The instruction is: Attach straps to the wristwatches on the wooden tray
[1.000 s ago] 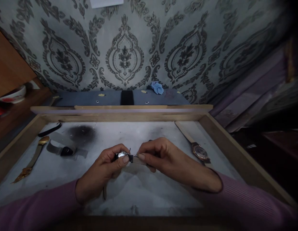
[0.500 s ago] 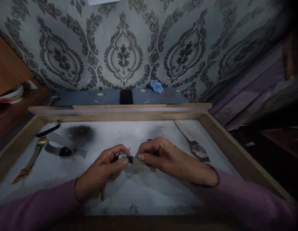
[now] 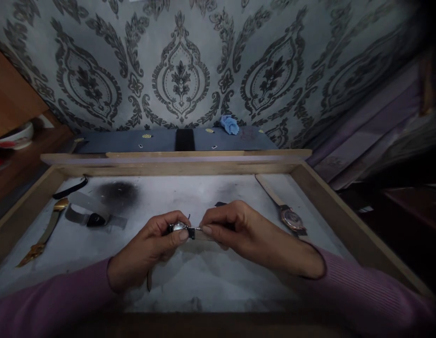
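Observation:
My left hand (image 3: 150,246) pinches a wristwatch (image 3: 179,227) with a silvery case, thumb in front and index finger behind. One strap half (image 3: 202,234), its pale underside showing, runs from the case toward my right hand (image 3: 239,230). The end of another strap piece (image 3: 149,280) hangs below my left palm. My right thumb and index finger are closed on a slim metal-tipped tool (image 3: 198,228), its point close to the strap where it meets the case. Most of the tool is hidden by the fingers. A dark piece (image 3: 220,204) shows behind my right knuckles; its kind is unclear.
A shallow wooden tray (image 3: 344,225) with a pale bottom surrounds my hands. Inside lie a rose-gold watch (image 3: 291,218) at right, a gold watch band (image 3: 50,230), a grey mesh band (image 3: 77,217) and a black strap (image 3: 70,188) at left. A blue crumpled cloth (image 3: 229,125) lies behind the tray.
Both hands hold nearly the same pose around the watch. My right hand has shifted very slightly, and the head view has tilted a little.

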`<state>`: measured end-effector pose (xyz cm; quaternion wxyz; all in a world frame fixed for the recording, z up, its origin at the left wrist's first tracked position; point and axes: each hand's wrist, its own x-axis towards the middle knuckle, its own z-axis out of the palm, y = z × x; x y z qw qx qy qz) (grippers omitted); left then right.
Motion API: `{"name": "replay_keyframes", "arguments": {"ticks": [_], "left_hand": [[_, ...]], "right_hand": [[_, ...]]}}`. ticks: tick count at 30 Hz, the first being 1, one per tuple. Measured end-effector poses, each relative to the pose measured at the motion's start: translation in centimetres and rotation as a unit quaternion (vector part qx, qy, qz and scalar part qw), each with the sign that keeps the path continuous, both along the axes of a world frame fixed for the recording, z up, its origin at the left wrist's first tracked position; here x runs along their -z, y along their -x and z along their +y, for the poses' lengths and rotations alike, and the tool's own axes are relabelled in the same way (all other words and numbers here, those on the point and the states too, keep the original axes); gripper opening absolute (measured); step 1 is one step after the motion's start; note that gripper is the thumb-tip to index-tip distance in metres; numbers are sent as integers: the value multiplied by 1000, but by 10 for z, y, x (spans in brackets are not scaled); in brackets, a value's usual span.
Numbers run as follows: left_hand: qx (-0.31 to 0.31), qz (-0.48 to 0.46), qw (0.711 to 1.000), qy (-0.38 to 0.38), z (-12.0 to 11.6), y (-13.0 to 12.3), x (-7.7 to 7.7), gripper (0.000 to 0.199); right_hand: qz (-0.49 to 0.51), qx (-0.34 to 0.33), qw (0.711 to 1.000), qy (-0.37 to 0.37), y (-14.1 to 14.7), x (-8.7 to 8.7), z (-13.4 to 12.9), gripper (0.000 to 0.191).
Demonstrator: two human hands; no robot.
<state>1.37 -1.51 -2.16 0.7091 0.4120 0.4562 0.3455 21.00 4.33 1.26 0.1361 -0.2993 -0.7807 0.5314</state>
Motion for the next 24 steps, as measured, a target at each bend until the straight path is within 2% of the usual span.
{"name": "replay_keyframes", "arguments": {"ticks": [8,15,24], "left_hand": [[-10,24,1000,0,3,0,-1,20],[-1,30,999,-9,6,3,-1,20],[-10,30,999,-12,6,3,-2,21]], "right_hand": [[-20,26,999,-20,3,9,-3,23],[-21,33,999,37,4,7,-1,22],[-20,46,996,68,4,3,-4,24]]}}
